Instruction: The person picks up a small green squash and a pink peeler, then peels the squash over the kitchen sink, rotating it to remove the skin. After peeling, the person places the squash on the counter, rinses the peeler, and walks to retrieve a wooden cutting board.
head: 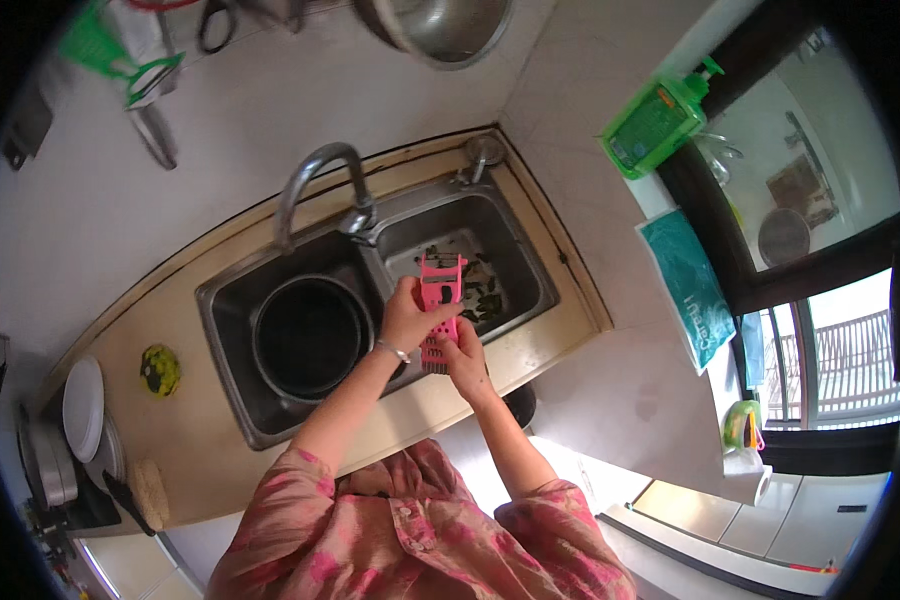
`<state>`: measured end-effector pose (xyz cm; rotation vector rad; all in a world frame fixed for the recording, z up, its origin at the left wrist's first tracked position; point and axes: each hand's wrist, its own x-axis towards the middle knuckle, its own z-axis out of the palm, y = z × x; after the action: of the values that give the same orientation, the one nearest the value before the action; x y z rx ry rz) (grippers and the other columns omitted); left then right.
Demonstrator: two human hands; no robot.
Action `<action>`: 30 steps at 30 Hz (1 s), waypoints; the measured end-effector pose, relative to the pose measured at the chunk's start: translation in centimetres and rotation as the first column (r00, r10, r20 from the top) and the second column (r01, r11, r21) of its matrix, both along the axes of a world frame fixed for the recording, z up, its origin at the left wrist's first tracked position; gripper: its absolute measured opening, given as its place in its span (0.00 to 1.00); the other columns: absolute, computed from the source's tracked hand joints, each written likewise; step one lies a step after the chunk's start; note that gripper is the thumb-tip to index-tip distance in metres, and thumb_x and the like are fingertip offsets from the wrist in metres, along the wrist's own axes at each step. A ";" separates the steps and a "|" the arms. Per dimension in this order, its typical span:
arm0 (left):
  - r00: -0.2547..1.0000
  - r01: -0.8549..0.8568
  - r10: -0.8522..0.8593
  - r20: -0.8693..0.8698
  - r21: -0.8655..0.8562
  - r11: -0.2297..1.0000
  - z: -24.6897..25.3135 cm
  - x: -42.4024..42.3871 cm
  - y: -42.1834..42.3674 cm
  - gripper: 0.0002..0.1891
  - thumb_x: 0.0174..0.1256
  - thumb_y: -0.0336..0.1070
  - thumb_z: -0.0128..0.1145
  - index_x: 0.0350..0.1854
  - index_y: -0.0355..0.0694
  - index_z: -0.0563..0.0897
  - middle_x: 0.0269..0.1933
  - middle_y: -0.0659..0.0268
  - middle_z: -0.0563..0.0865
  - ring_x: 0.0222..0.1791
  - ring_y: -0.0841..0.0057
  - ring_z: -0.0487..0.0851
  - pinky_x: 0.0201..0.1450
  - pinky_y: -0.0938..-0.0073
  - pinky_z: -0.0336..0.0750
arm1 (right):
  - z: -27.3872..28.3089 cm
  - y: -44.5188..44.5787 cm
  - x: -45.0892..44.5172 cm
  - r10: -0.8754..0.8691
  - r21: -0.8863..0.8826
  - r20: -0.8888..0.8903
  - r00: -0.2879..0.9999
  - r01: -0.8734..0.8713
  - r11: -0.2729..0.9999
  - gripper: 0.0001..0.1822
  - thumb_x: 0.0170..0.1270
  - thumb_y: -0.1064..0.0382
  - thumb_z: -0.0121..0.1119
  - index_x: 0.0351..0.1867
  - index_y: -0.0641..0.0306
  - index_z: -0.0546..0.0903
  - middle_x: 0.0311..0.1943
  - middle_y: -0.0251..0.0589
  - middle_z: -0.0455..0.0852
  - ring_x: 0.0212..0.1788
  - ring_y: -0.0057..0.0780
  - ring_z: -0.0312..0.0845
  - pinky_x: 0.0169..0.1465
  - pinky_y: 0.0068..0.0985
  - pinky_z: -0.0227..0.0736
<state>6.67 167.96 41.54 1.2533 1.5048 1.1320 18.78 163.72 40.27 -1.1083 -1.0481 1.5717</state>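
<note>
Both my hands hold a pink plastic hand grater with a peeler blade [442, 289] over the front edge of the sink. My left hand [411, 315] grips its left side, with the thumb across the middle. Lower down, my right hand [465, 356] holds its right edge near the toothed end. Beyond the grater, the right sink basin [521, 247] has dark green vegetable scraps [486, 306] scattered on its bottom. In the left basin [229, 360] sits a round dark pot [311, 337]; its contents are too dark to tell.
A curved faucet [326, 154] rises behind the basins. On the counter at left are a yellow-green scrubber [160, 370], a white plate [83, 409] and a tan brush or pad [148, 495]. A green pump bottle [654, 127] stands on the window ledge. A metal bowl [450, 30] hangs above.
</note>
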 end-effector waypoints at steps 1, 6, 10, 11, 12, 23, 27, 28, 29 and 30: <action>0.993 -0.022 0.025 -0.115 0.024 0.999 1.6 2.3 0.5 0.25 0.44 0.36 0.72 0.42 0.35 0.72 0.36 0.64 0.81 0.35 0.81 0.79 0.38 0.80 0.75 | -0.1 0.5 1.4 -0.020 0.014 0.027 0.999 0.020 1.000 0.12 0.64 0.68 0.48 0.48 0.66 0.69 0.38 0.34 0.78 0.38 0.17 0.73 0.42 0.18 0.71; 0.933 0.083 -0.068 0.354 -0.027 0.996 -2.3 6.7 3.6 0.17 0.50 0.38 0.67 0.37 0.34 0.75 0.34 0.64 0.83 0.33 0.79 0.81 0.38 0.80 0.75 | -0.7 2.5 6.4 -0.080 -0.004 0.048 0.996 0.080 0.997 0.11 0.64 0.68 0.49 0.47 0.65 0.70 0.36 0.33 0.77 0.37 0.17 0.73 0.40 0.18 0.71; 0.887 0.114 -0.024 0.461 -0.170 0.979 -4.0 8.4 5.3 0.08 0.58 0.33 0.60 0.35 0.35 0.77 0.30 0.68 0.83 0.29 0.82 0.81 0.30 0.84 0.74 | -2.3 3.9 9.5 -0.103 0.005 0.059 0.993 0.103 0.995 0.12 0.65 0.68 0.47 0.49 0.65 0.69 0.39 0.35 0.78 0.38 0.20 0.75 0.41 0.20 0.73; 0.889 0.111 0.013 0.459 -0.243 0.964 -4.3 8.7 5.9 0.08 0.59 0.34 0.59 0.35 0.36 0.78 0.30 0.69 0.83 0.29 0.83 0.81 0.29 0.84 0.74 | -3.2 4.4 10.4 -0.115 0.027 0.074 0.991 0.114 0.993 0.12 0.65 0.67 0.47 0.49 0.64 0.69 0.39 0.35 0.78 0.39 0.21 0.76 0.42 0.21 0.73; 0.925 0.073 0.024 0.379 -0.240 0.968 -4.2 9.0 6.2 0.07 0.61 0.34 0.57 0.36 0.36 0.78 0.28 0.70 0.83 0.27 0.84 0.82 0.25 0.85 0.72 | -3.2 4.9 11.1 -0.130 0.029 0.126 0.984 0.127 0.991 0.12 0.65 0.67 0.46 0.49 0.64 0.69 0.38 0.35 0.78 0.38 0.21 0.76 0.40 0.21 0.74; 0.905 0.209 -0.102 -0.413 0.220 0.953 -2.0 10.4 7.6 0.15 0.55 0.30 0.59 0.46 0.40 0.80 0.35 0.65 0.79 0.29 0.78 0.80 0.33 0.80 0.75 | -1.7 9.0 13.8 -0.206 0.264 0.793 0.573 -0.018 0.964 0.11 0.58 0.65 0.51 0.41 0.66 0.70 0.35 0.58 0.79 0.36 0.55 0.76 0.37 0.40 0.71; 0.849 0.528 -0.494 -0.187 0.260 0.809 2.5 12.4 4.9 0.13 0.50 0.30 0.63 0.41 0.41 0.83 0.32 0.67 0.78 0.27 0.77 0.79 0.32 0.79 0.74 | -2.3 9.8 13.7 -0.255 0.368 0.838 0.482 -0.157 0.916 0.13 0.54 0.59 0.55 0.35 0.64 0.68 0.33 0.57 0.78 0.34 0.56 0.76 0.33 0.43 0.70; 0.806 0.582 -0.504 -0.309 0.262 0.770 2.6 12.4 4.8 0.13 0.50 0.31 0.63 0.40 0.42 0.83 0.32 0.67 0.79 0.27 0.76 0.79 0.32 0.78 0.74 | -2.2 9.9 13.5 -0.247 0.357 0.857 0.453 -0.176 0.917 0.14 0.53 0.58 0.55 0.35 0.63 0.67 0.32 0.57 0.78 0.34 0.56 0.76 0.33 0.43 0.70; 0.803 0.582 -0.490 -0.340 0.271 0.767 2.6 12.3 4.7 0.12 0.50 0.32 0.63 0.39 0.41 0.83 0.32 0.66 0.79 0.27 0.75 0.80 0.32 0.77 0.74 | -2.2 9.9 13.3 -0.239 0.345 0.874 0.423 -0.194 0.918 0.15 0.53 0.57 0.55 0.35 0.63 0.66 0.31 0.56 0.77 0.34 0.56 0.76 0.33 0.44 0.71; 0.799 0.584 -0.475 -0.370 0.282 0.762 2.6 12.4 4.6 0.11 0.50 0.33 0.63 0.38 0.41 0.83 0.31 0.65 0.79 0.28 0.73 0.80 0.33 0.76 0.74 | -2.2 9.9 13.2 -0.227 0.330 0.894 0.386 -0.224 0.917 0.17 0.52 0.55 0.55 0.36 0.62 0.65 0.32 0.55 0.77 0.34 0.55 0.77 0.33 0.44 0.71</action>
<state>19.02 172.59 44.16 2.0356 1.0058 0.9000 32.02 173.67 38.10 -1.7193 -2.0033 0.4921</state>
